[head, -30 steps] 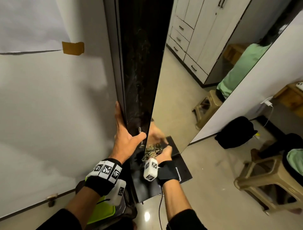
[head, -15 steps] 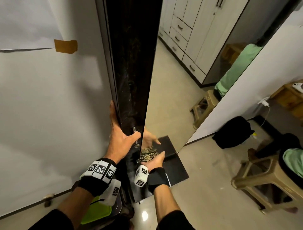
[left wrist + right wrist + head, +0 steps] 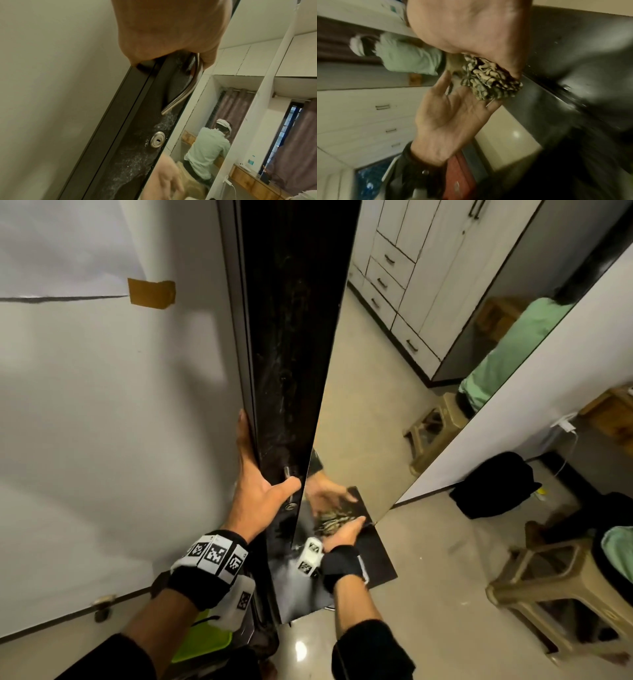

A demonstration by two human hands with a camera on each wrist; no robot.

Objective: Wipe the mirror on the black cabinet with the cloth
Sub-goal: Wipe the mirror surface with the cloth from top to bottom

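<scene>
Starting at the far left of the head view, a pale wall carries a white paper sheet fixed by a strip of brown tape; no writing on it can be read. Low down beside the left forearm sits a lime-green container, its contents hidden. The left hand clasps the edge of the black cabinet: its fingers run up behind the door edge while the thumb hooks forward around the metal handle. Just beside that handle the left wrist view shows a round keyhole lock set in the dusty black panel. Both wrists wear black bands with white blocks of square black-and-white coded markers, which carry no legible words. Right of the black panel stands the mirror, tall and narrow, reflecting white drawers and a person in a green shirt. The right hand is pressed low against the glass, near the mirror's bottom edge, with the patterned cloth bunched between palm and mirror; the right wrist view shows its fingers curled around the cloth, touching the glass. Further right, a black bag lies on the floor and a tan plastic stool stands near it.
</scene>
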